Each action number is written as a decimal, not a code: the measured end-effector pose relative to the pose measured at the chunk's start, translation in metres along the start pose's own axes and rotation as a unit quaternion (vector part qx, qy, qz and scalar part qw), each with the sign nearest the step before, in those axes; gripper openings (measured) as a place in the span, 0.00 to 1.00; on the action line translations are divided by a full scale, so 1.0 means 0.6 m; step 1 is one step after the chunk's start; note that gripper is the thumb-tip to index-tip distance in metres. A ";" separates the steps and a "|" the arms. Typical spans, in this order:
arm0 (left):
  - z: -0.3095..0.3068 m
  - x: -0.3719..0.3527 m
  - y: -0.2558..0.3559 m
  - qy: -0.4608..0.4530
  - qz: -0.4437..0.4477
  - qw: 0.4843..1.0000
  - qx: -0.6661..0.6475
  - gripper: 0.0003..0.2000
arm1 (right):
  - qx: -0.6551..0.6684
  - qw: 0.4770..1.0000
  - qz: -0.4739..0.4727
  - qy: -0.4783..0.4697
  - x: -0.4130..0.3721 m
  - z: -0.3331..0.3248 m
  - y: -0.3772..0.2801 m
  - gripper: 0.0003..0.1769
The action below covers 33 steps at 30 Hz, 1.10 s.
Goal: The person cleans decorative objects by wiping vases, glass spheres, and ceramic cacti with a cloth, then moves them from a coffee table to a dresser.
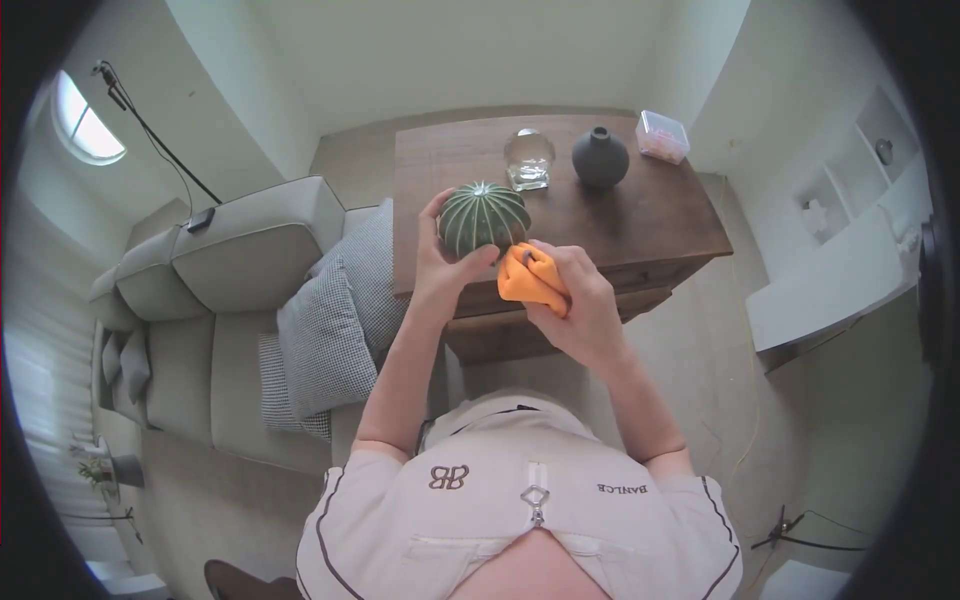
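A round green ribbed cactus ornament (484,218) is held up over the front part of the wooden cabinet (450,150). My left hand (447,258) grips it from the left, with the thumb across its lower front. Bunched in my right hand (588,305) is an orange cloth (532,278), whose upper edge meets the cactus's lower right side. The cactus's underside is hidden behind the cloth and my left thumb.
On the cabinet top stand a clear glass ball on a base (529,160), a dark grey vase (600,158) and a clear plastic box (662,137). A grey sofa (250,250) with a checked cushion (325,335) lies to the left. White shelves (840,215) are at the right.
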<state>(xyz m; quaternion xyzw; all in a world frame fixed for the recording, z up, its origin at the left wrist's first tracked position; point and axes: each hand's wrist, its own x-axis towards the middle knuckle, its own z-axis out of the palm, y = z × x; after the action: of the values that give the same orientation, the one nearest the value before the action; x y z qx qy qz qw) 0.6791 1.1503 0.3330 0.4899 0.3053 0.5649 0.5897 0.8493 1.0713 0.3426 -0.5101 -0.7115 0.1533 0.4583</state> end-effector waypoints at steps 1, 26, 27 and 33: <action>-0.004 0.007 0.004 0.011 -0.009 1.000 0.026 0.40 | 0.016 1.000 0.016 -0.005 0.002 0.000 0.004 0.24; -0.104 0.192 -0.071 0.030 -0.050 0.951 0.303 0.42 | 0.170 0.954 0.230 0.090 0.017 -0.048 0.053 0.22; -0.106 0.193 -0.074 0.031 -0.047 0.951 0.305 0.42 | 0.170 0.954 0.230 0.089 0.016 -0.049 0.055 0.22; -0.109 0.193 -0.077 0.033 -0.044 0.956 0.290 0.44 | 0.163 0.955 0.233 0.083 0.019 -0.049 0.058 0.21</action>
<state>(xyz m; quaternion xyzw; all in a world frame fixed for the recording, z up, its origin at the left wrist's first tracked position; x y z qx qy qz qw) 0.6565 1.2827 0.2908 0.6071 0.4959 0.4416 0.4364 0.8931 1.0887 0.3399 -0.5907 -0.4976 0.3269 0.5446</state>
